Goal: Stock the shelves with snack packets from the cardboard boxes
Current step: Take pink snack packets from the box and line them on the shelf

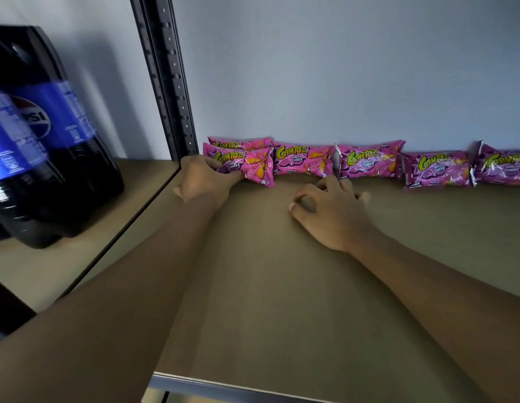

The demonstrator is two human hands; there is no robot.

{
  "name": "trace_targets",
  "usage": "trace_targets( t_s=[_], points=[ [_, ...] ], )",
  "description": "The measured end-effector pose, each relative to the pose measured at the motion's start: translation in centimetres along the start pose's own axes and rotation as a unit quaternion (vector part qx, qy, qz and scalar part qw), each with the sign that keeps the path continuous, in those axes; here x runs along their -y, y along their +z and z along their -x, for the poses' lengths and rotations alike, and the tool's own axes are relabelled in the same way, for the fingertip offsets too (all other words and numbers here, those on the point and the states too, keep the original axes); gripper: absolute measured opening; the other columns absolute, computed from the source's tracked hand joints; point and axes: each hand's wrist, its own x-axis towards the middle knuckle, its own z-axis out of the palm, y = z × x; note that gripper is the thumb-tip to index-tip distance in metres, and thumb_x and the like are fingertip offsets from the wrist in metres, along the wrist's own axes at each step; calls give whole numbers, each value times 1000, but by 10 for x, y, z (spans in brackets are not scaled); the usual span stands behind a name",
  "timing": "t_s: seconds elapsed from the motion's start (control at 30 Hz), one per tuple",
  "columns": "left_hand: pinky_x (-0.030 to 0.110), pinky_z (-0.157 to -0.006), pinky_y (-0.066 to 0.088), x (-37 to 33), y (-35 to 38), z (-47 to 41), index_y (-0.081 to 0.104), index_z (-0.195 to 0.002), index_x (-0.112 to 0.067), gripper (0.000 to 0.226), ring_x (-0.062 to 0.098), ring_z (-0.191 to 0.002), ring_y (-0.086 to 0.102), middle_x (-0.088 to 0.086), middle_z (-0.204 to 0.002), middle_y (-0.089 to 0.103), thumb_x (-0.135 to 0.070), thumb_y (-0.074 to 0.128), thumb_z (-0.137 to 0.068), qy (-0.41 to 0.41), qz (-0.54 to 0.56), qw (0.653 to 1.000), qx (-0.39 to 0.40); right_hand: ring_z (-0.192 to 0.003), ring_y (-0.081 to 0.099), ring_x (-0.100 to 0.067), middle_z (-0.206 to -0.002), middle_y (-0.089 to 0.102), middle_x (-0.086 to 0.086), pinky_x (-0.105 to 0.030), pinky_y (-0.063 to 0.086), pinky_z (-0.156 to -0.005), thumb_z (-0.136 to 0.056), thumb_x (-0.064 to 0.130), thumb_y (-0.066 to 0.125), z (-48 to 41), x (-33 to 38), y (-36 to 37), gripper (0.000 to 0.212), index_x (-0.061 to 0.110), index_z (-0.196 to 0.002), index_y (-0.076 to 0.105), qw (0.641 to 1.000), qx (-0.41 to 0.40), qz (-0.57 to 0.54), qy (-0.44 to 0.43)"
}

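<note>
Pink snack packets stand in a row at the back of the shelf. The left hand holds the front packet at the row's left end. The right hand is loosely curled, holding nothing. Best to push that packet back gently, so it stands straight.

A shop stockroom: slotted metal shelving, rows of snack packets, big cola bottles.

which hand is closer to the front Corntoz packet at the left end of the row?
Left. The left hand holds that front packet by its left end; the right hand is over the shelf to its right, apart from it.
</note>
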Motion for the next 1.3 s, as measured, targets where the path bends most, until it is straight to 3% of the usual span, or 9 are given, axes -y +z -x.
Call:
trace_targets(
  t_s=[0.17,0.37,0.5,0.63,0.8,0.97,1.17,1.3],
  points=[
    [51,-94,50,5,2,-6,62,-88,-27,38,2,-71,55,2,-112,61,-50,84,-68,-7,-7,1000,-27,-121,37,-19,-124,44,6,-45,24,-95,-92,65,40,-1,-1,1,34,46,-115,55,1000,-1,-2,-1],
    [49,-95,50,5,3,-7,60,-89,-24,40,9,-76,57,3,-113,60,-50,84,-69,1,-23,999,-31,-121,37,-19,-122,44,7,-45,24,-95,-92,65,40,-2,-1,2,33,47,-114,56,1000,-5,-5,1],
    [50,-95,50,5,-2,-1,60,-94,-25,43,4,-78,55,2,-112,58,-47,84,-66,4,2,1000,-25,-121,38,-20,-122,44,6,-45,25,-96,-92,65,40,-1,0,1,32,46,-114,56,1000,-6,-4,-1],
    [49,-98,47,1,-10,12,49,-85,-31,43,0,-80,52,2,-119,54,-44,84,-65,15,28,999,-25,-121,38,-21,-122,44,5,-45,25,-93,-92,64,41,-1,1,0,32,45,-113,57,1000,-2,-2,-2],
    [44,-93,52,-8,-22,38,48,-98,-24,48,20,-93,59,4,-125,47,-38,83,-69,-5,58,997,-41,-119,40,-21,-121,47,3,-44,25,-94,-91,63,44,1,0,-1,36,41,-114,61,1000,-18,-16,-5],
    [31,-97,46,-17,-36,76,52,-107,-23,47,6,-79,48,2,-132,45,-38,81,-74,-24,45,998,-37,-119,43,-21,-122,51,2,-43,23,-97,-90,56,49,10,5,-13,32,38,-111,66,996,-62,-56,-11],
    [34,-92,49,-31,-50,141,52,-102,-27,35,15,-104,59,-3,-115,60,-35,75,-77,-4,60,998,-10,-118,50,-16,-115,56,8,-41,24,-101,-87,50,61,58,0,-34,21,39,-104,66,981,-69,-178,-43],
    [27,-81,47,-44,-64,198,57,-100,-23,25,2,-82,61,-7,-106,64,-31,73,-83,19,73,997,-10,-97,59,-9,-98,59,15,-46,40,-101,-79,60,55,110,3,-54,29,43,-101,65,958,-47,-274,-71]
  ],
)
